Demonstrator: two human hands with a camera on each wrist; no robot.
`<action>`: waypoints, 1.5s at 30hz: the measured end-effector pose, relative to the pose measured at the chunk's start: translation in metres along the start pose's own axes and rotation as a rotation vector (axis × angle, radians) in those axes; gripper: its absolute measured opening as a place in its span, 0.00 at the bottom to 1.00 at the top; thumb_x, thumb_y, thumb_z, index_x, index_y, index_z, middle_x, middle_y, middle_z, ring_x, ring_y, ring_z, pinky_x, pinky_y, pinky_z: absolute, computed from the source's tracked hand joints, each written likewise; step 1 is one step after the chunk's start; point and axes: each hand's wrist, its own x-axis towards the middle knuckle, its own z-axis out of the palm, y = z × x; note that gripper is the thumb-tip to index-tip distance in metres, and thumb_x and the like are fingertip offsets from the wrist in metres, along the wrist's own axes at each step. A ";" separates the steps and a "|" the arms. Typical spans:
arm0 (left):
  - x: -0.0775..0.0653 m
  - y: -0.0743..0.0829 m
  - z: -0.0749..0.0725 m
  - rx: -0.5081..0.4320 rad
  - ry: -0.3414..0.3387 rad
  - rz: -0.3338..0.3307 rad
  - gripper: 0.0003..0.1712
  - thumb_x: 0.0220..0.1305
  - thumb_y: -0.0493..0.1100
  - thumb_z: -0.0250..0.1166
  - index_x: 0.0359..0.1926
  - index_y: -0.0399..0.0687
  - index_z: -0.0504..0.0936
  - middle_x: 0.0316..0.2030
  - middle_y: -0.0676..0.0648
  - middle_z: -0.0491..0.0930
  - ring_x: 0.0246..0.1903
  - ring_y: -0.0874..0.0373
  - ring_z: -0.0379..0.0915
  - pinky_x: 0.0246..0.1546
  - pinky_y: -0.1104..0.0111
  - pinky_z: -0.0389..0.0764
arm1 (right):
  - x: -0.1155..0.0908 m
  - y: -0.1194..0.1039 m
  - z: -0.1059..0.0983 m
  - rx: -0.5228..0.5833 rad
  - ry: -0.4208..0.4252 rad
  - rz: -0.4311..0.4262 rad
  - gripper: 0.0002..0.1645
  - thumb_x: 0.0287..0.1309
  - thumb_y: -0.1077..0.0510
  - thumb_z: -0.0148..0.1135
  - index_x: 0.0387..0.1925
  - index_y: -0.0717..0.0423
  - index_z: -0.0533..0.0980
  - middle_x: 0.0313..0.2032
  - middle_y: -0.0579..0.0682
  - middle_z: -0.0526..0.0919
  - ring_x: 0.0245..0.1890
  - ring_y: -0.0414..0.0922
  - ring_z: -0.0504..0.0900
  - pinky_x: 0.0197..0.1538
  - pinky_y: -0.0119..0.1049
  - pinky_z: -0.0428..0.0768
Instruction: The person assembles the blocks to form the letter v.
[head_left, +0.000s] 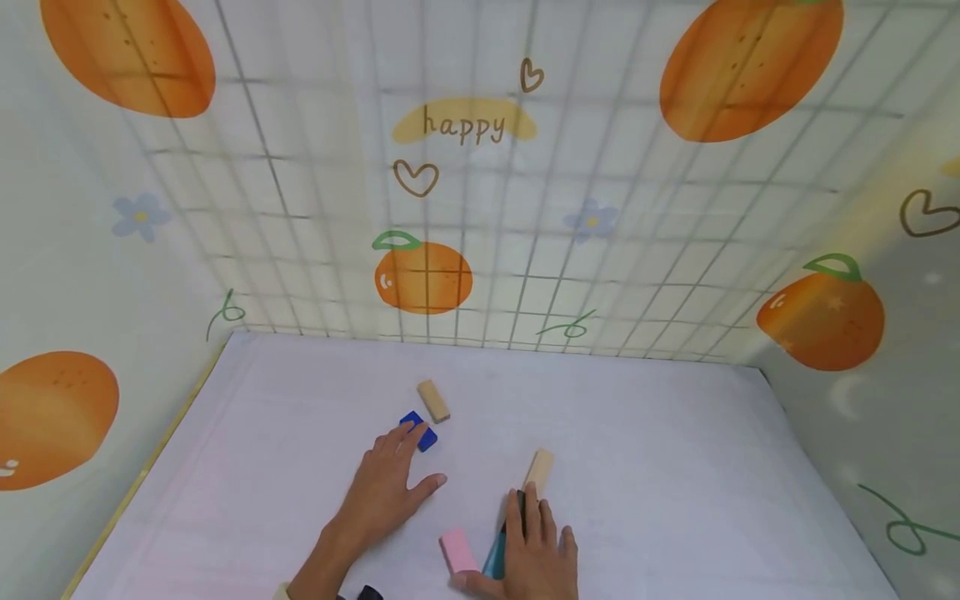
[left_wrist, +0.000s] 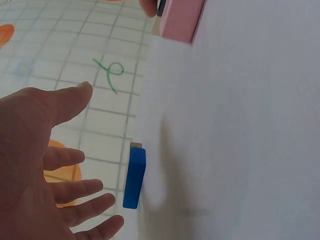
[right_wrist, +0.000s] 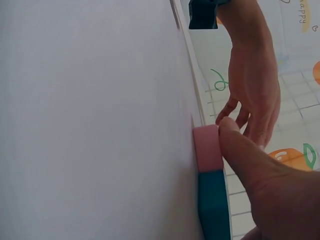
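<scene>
Spread and relaxed, my left hand [head_left: 382,492] hovers by a blue block [head_left: 427,439], its fingertips overlapping the block in the head view. The left wrist view shows a gap between those fingers and the blue block [left_wrist: 134,178]. My right hand [head_left: 538,546] lies with fairly straight fingers over a teal block [head_left: 494,557] and a dark piece [head_left: 521,498], both partly hidden. Its thumb is at the pink block [head_left: 458,551], seemingly touching it in the right wrist view, where the pink block [right_wrist: 207,147] adjoins the teal block [right_wrist: 213,207].
One plain wooden block [head_left: 433,402] lies behind the blue one. Another wooden block [head_left: 539,468] extends beyond my right fingertips. A white tabletop [head_left: 660,467] meets a fruit-printed curtain [head_left: 480,200] at the back. A black object [head_left: 370,592] shows beside my left wrist.
</scene>
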 end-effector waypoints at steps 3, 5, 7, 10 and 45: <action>0.002 -0.005 0.001 -0.025 0.019 -0.009 0.44 0.66 0.64 0.65 0.74 0.48 0.65 0.71 0.41 0.65 0.69 0.41 0.61 0.64 0.43 0.66 | 0.000 0.002 0.000 -0.002 -0.016 0.007 0.86 0.23 0.07 0.58 0.74 0.63 0.59 0.75 0.69 0.54 0.69 0.70 0.60 0.63 0.75 0.56; 0.004 -0.008 0.002 -0.046 0.029 -0.016 0.43 0.66 0.62 0.67 0.74 0.48 0.66 0.71 0.40 0.65 0.69 0.41 0.61 0.64 0.42 0.65 | 0.001 0.003 0.000 -0.001 -0.024 0.014 0.86 0.23 0.06 0.57 0.74 0.63 0.59 0.75 0.69 0.54 0.69 0.70 0.60 0.64 0.75 0.56; 0.006 -0.010 0.002 -0.062 0.039 -0.026 0.44 0.65 0.60 0.68 0.74 0.47 0.66 0.71 0.39 0.65 0.69 0.41 0.61 0.64 0.41 0.65 | 0.001 0.004 0.000 0.002 -0.028 0.021 0.86 0.23 0.06 0.56 0.74 0.63 0.59 0.75 0.68 0.54 0.69 0.69 0.61 0.64 0.75 0.56; 0.012 -0.014 0.002 -0.073 0.057 -0.051 0.46 0.62 0.59 0.71 0.74 0.45 0.65 0.72 0.38 0.63 0.69 0.39 0.61 0.64 0.40 0.65 | 0.001 0.005 -0.001 0.005 -0.033 0.027 0.87 0.23 0.06 0.56 0.74 0.63 0.59 0.75 0.68 0.54 0.69 0.69 0.61 0.64 0.74 0.56; 0.047 -0.029 0.010 -0.063 0.049 -0.127 0.44 0.59 0.54 0.75 0.70 0.39 0.71 0.64 0.38 0.74 0.62 0.43 0.68 0.61 0.50 0.73 | 0.003 0.009 0.000 -0.013 -0.020 0.004 0.84 0.29 0.06 0.53 0.75 0.63 0.59 0.75 0.64 0.57 0.69 0.66 0.62 0.63 0.73 0.58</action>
